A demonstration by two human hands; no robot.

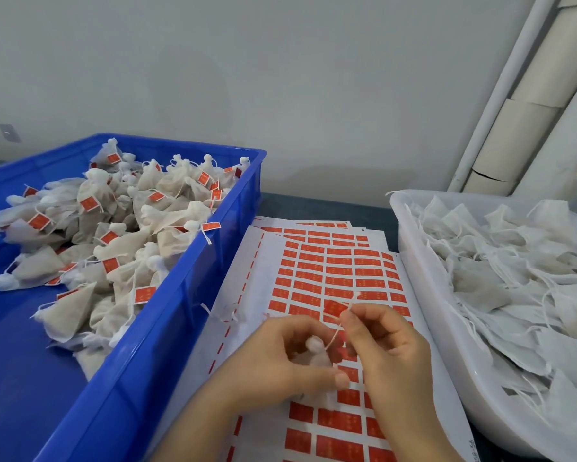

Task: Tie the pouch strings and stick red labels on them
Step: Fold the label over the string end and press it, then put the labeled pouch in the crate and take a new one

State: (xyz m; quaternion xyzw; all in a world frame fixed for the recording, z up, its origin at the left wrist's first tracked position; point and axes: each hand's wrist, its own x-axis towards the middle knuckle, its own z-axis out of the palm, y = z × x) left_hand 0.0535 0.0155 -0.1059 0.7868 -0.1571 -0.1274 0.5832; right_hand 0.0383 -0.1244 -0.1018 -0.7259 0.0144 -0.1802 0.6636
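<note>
We grip the pouch (313, 354) in the curled left hand (288, 358) above the label sheet (330, 271); the right hand (392, 350) pinches its string (333, 335) taut, presumably so a red label (334, 308) can fold around it.

The left hand (293, 358) and right hand (387, 348) meet above a stack of label sheets (330, 271) that runs beneath and beyond them, with a pouch (313, 351) in the left hand's fingers and its string (335, 335) pinched by the right. Left of the hands stands a crate (180, 295) holding a heap of labelled pouches (113, 235); right of them a tub (423, 295) holds unlabelled pouches (514, 278). Beyond the tub, cardboard tubes (527, 128) stand by the wall (247, 78).
</note>
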